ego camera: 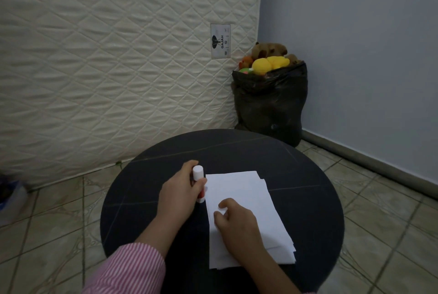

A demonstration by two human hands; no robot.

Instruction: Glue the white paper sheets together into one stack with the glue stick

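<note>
While the left hand [181, 189] grips the glue stick [198, 181], the right hand [237, 222] rests on the paper stack [246, 189].

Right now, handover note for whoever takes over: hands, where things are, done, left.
Left hand: grips the glue stick, white cap still on, just left of the paper.
Right hand: fingers curled, resting on the white paper sheets, holding them down.
Sheets: loose, slightly fanned pile on the round black table, edges not squared.
Done: glue stick picked up, pile steadied. Whether any sheets are already glued cannot be told.
Left: uncap, spread glue, press sheets together, square the stack.
</note>
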